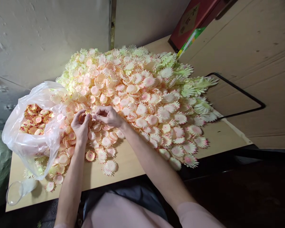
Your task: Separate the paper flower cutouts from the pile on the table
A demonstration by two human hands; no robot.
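Fringed flowers [141, 110] heaped on table [130, 166]

Head view: cream-pink, they spread around the left hand [80, 126] and right hand [109, 117], both pinched on a small pale piece [92, 116], mostly hidden; plastic bag [35, 145] and cup [27, 186] at left

Flowers [142, 110] lie on the table [130, 167], centre frame. At left, a bag [35, 144] holds more flowers [38, 119]; a cup [22, 190] is on the table's corner, lower left. Behind, upper right, sits a box [192, 20].
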